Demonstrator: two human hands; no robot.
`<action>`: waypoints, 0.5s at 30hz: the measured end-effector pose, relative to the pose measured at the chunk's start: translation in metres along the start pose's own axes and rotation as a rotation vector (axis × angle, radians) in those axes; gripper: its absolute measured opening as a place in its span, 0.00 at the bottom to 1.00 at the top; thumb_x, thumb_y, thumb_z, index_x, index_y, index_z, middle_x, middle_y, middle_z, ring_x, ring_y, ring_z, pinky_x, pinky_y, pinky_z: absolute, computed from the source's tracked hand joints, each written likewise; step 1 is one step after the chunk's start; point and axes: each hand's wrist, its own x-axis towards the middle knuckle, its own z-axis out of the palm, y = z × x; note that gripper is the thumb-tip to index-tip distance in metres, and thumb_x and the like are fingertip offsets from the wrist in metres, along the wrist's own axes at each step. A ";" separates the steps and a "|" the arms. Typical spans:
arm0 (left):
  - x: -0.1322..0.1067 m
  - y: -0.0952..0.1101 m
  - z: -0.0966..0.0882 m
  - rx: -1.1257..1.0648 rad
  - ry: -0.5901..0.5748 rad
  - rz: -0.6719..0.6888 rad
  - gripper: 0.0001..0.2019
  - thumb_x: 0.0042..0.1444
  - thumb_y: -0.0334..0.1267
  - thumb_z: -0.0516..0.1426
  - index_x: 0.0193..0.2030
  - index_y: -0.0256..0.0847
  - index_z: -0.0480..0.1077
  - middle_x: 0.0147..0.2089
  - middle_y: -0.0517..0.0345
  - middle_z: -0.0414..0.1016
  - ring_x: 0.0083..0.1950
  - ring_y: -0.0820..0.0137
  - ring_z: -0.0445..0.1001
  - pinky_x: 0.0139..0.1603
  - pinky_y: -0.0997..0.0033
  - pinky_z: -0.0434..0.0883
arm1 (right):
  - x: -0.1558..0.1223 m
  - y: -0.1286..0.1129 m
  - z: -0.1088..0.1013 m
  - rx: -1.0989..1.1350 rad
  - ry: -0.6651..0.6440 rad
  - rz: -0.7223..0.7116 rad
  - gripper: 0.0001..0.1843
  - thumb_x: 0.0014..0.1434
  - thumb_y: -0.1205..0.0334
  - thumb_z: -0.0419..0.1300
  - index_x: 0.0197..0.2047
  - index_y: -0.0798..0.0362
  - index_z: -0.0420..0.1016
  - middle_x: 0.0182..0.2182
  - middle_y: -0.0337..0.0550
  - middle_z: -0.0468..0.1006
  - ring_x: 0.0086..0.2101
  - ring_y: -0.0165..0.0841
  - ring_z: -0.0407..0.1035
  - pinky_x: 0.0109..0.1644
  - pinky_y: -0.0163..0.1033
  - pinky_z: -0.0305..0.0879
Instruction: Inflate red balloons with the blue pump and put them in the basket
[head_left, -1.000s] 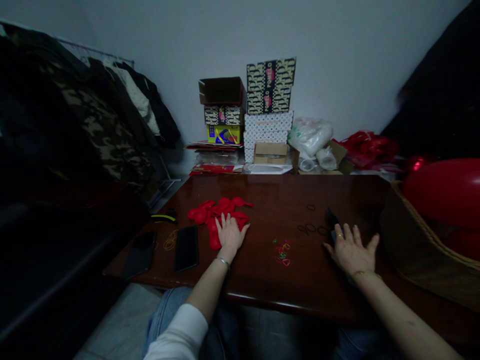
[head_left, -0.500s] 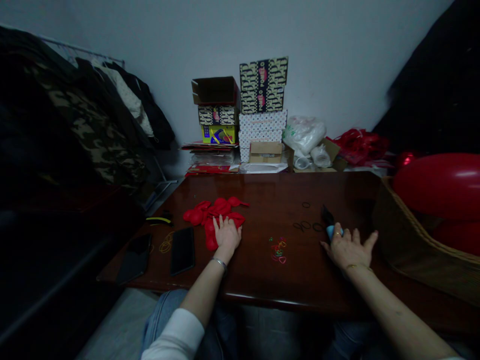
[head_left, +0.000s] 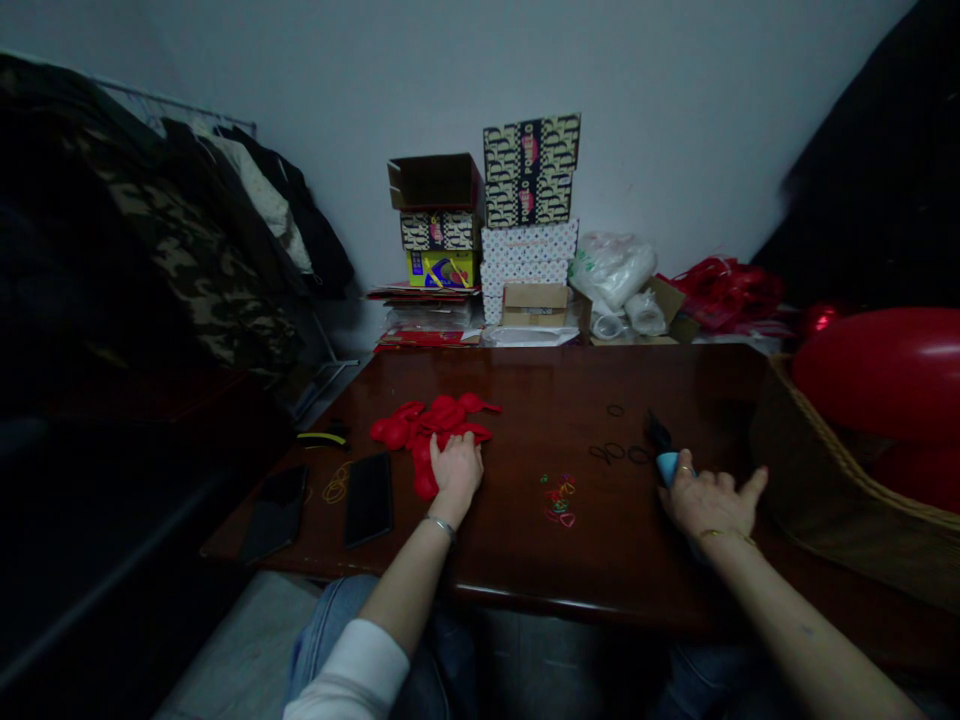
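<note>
Red deflated balloons (head_left: pixel 405 428) lie heaped left of the middle of the table. My left hand (head_left: pixel 457 468) rests on the near right side of the heap, its fingers curled down on a balloon; the fingertips are partly hidden. On the right, my right hand (head_left: pixel 709 500) is closed over a blue balloon pump (head_left: pixel 666 466) with a black nozzle, which lies on the table. Its little finger sticks out to the right, and the hand covers most of the pump. Between the hands lie small coloured rubber bands (head_left: pixel 559 500), with several black bands (head_left: pixel 613 452) near the nozzle.
A wicker basket (head_left: pixel 832 500) holding inflated red balloons (head_left: pixel 885 375) stands at the right. Two dark phones or tablets (head_left: pixel 369 500), yellow bands (head_left: pixel 337 484) and a yellow-edged item (head_left: pixel 322 438) lie at the left. Stacked boxes (head_left: pixel 531 170) stand behind the table (head_left: pixel 540 385).
My left hand's fingers have curled in on the balloons. My right hand's fingers, spread before, have bent around the pump. The view has shifted slightly.
</note>
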 end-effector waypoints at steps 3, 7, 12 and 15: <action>0.005 0.000 -0.008 -0.203 0.025 -0.121 0.13 0.59 0.45 0.48 0.40 0.41 0.69 0.41 0.48 0.75 0.47 0.60 0.72 0.59 0.51 0.53 | 0.000 0.000 -0.004 0.016 0.006 -0.008 0.34 0.52 0.51 0.52 0.59 0.61 0.61 0.36 0.56 0.76 0.42 0.50 0.66 0.57 0.65 0.21; 0.016 0.003 -0.005 -0.885 -0.106 -0.515 0.12 0.57 0.46 0.53 0.34 0.39 0.67 0.36 0.51 0.75 0.38 0.65 0.76 0.42 0.63 0.70 | -0.003 -0.004 -0.016 0.032 0.040 -0.033 0.34 0.53 0.50 0.52 0.59 0.61 0.61 0.35 0.54 0.76 0.41 0.49 0.66 0.57 0.64 0.23; 0.022 0.012 -0.002 -1.891 -0.273 -1.087 0.06 0.60 0.35 0.52 0.36 0.34 0.66 0.32 0.51 0.75 0.29 0.75 0.76 0.27 0.81 0.72 | -0.013 -0.017 -0.040 0.040 0.148 -0.143 0.33 0.55 0.51 0.51 0.60 0.61 0.59 0.33 0.52 0.76 0.39 0.46 0.66 0.58 0.63 0.26; 0.018 0.018 -0.008 -2.147 -0.139 -1.185 0.06 0.61 0.32 0.50 0.38 0.33 0.67 0.32 0.53 0.75 0.29 0.77 0.76 0.27 0.85 0.73 | -0.019 -0.028 -0.052 0.080 0.230 -0.230 0.32 0.57 0.51 0.49 0.61 0.59 0.58 0.34 0.50 0.76 0.40 0.45 0.65 0.59 0.62 0.27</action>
